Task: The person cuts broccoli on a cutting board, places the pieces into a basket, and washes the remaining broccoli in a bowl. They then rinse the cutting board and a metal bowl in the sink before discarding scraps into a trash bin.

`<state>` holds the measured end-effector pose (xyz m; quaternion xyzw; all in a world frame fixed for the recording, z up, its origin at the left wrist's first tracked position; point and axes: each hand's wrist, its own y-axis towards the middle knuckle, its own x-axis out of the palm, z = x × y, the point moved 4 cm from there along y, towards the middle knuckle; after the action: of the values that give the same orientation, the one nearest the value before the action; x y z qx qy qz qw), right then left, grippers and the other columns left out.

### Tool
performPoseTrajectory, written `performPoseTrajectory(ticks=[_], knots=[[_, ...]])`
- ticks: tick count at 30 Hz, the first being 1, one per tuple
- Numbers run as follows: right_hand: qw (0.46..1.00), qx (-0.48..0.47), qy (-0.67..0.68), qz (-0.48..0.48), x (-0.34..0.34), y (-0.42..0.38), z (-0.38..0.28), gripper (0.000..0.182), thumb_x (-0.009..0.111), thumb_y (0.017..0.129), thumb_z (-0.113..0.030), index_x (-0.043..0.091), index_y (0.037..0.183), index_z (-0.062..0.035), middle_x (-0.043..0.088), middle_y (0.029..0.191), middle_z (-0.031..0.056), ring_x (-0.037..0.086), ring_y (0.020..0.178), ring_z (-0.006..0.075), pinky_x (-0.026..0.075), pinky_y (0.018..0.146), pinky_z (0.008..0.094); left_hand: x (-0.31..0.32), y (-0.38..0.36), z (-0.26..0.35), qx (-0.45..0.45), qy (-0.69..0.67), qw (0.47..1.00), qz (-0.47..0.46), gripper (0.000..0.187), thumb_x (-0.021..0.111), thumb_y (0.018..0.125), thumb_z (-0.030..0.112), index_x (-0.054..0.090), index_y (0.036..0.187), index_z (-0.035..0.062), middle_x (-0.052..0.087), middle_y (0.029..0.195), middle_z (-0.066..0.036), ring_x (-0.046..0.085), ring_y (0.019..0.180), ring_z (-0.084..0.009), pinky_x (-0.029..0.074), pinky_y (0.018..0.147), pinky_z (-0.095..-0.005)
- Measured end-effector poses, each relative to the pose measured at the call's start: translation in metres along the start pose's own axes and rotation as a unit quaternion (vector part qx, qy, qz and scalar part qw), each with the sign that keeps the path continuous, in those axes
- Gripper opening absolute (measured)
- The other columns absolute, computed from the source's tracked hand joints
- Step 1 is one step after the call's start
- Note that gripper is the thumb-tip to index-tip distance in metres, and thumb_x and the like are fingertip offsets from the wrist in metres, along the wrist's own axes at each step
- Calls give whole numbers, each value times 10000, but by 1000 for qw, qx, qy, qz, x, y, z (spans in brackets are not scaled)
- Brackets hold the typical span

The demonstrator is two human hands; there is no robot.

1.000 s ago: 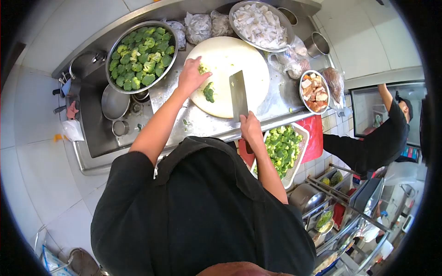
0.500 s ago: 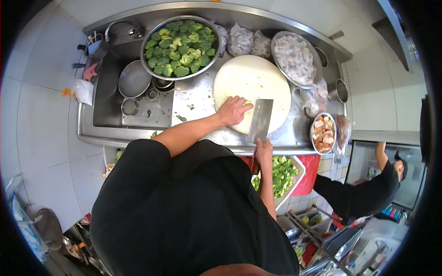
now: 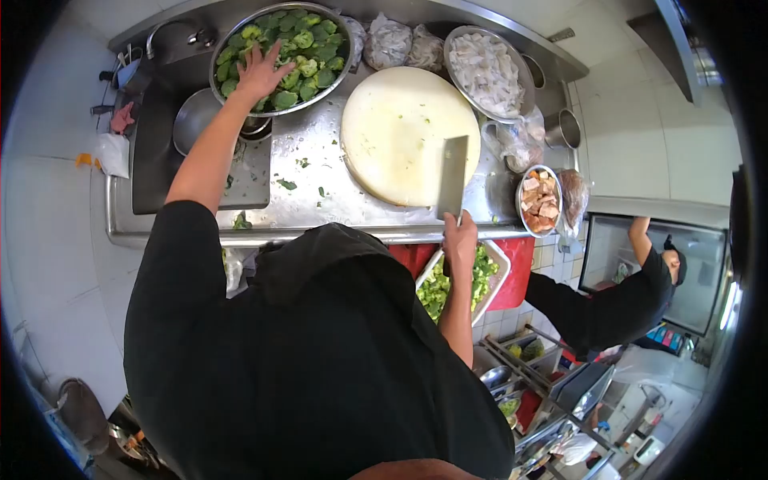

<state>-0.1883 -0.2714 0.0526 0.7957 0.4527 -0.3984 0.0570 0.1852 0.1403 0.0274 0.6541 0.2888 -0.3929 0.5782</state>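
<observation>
My left hand [image 3: 260,76] lies on the broccoli [image 3: 308,50] in the large metal bowl [image 3: 346,76], its fingers spread over the florets. In my right hand [image 3: 460,240] is the handle of a cleaver [image 3: 453,172], whose broad blade reaches over the lower right edge of the round chopping board [image 3: 400,136]. Small green bits dot the board and the steel counter [image 3: 308,204]. Below the counter edge, beside my right forearm, sits a white tray [image 3: 498,276] of green broccoli pieces.
A bowl of pale white food [image 3: 488,76] and a smaller bowl of meat chunks [image 3: 540,204] stand right of the board. Plastic bags [image 3: 388,44] lie behind it. The sink [image 3: 152,176] is at left. Another person [image 3: 624,308] in black is at the far right.
My left hand has moved from the board up and left onto the broccoli in the bowl. The cleaver stays in my right hand near the board's edge. The whole view has shifted.
</observation>
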Motion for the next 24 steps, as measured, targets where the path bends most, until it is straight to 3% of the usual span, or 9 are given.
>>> performPoseTrajectory(ticks=[3, 7, 9, 14, 16, 19, 21, 22, 24], knots=[[968, -33, -239, 75, -14, 2, -17, 327, 603, 938, -214, 575, 1159, 26, 666, 930, 338, 642, 899, 520, 499, 782, 561, -54, -15, 15, -18, -293, 955, 47, 470, 711, 872, 309, 614, 1280, 97, 600, 1313, -212, 569, 1224, -364, 426, 1055, -442], [947, -59, -312, 46, 22, 11, -29, 286, 586, 939, -192, 501, 1130, 3, 669, 895, 333, 646, 857, 525, 505, 754, 587, -81, -155, 103, -60, -592, 788, -156, 270, 669, 842, 129, 676, 1098, 46, 688, 1105, -148, 653, 1064, -306, 512, 945, -403], [939, -86, -332, 28, 44, 4, -48, 271, 588, 937, -182, 493, 1114, -1, 669, 885, 322, 645, 836, 521, 500, 731, 585, -68, -222, 146, 169, -561, 740, -332, 334, 667, 878, 199, 665, 1191, 85, 670, 1165, -144, 618, 1118, -336, 491, 983, -404], [921, -254, -293, -49, 113, -40, -105, 224, 586, 941, -153, 533, 1087, 8, 647, 804, 300, 640, 755, 491, 478, 661, 565, -43, -292, 131, 341, -378, 824, -248, 589, 635, 903, 438, 535, 1423, 181, 386, 1559, -120, 306, 1468, -304, 217, 1181, -563], [937, -262, -199, -117, 133, -55, -128, 197, 602, 946, -153, 570, 1024, 25, 611, 732, 296, 613, 702, 493, 459, 620, 525, -38, -295, 68, 341, -338, 825, -299, 704, 608, 887, 536, 463, 1485, 194, 241, 1638, -116, 169, 1527, -284, 104, 1202, -601], [936, -268, -100, -204, 163, -60, -137, 192, 629, 946, -162, 589, 1028, 7, 592, 688, 259, 569, 648, 463, 464, 617, 462, -41, -296, -92, 227, -359, 802, -420, 781, 642, 847, 579, 475, 1478, 151, 242, 1630, -157, 196, 1506, -364, 145, 1211, -551], [934, -271, -106, -206, 170, -67, -152, 182, 633, 942, -151, 599, 1005, 16, 576, 665, 237, 551, 609, 399, 462, 613, 439, -44, -305, -210, 10, -192, 816, -545, 645, 611, 906, 524, 570, 1386, 95, 349, 1568, -200, 339, 1441, -373, 239, 1195, -508], [933, -275, -107, -205, 174, -69, -161, 177, 635, 940, -146, 603, 993, 20, 567, 654, 226, 542, 589, 366, 462, 611, 427, -31, -318, -268, 8, -122, 888, -443, 588, 556, 933, 497, 574, 1363, 96, 586, 1343, -189, 541, 1248, -371, 399, 1075, -491], [942, -247, -91, -210, 177, -72, -172, 178, 642, 938, -146, 609, 959, 27, 547, 638, 200, 504, 571, 296, 452, 598, 403, -34, -327, -363, -189, -59, 945, -259, 324, 553, 912, 204, 622, 1167, 16, 632, 1177, -219, 608, 1072, -426, 506, 917, -487]])
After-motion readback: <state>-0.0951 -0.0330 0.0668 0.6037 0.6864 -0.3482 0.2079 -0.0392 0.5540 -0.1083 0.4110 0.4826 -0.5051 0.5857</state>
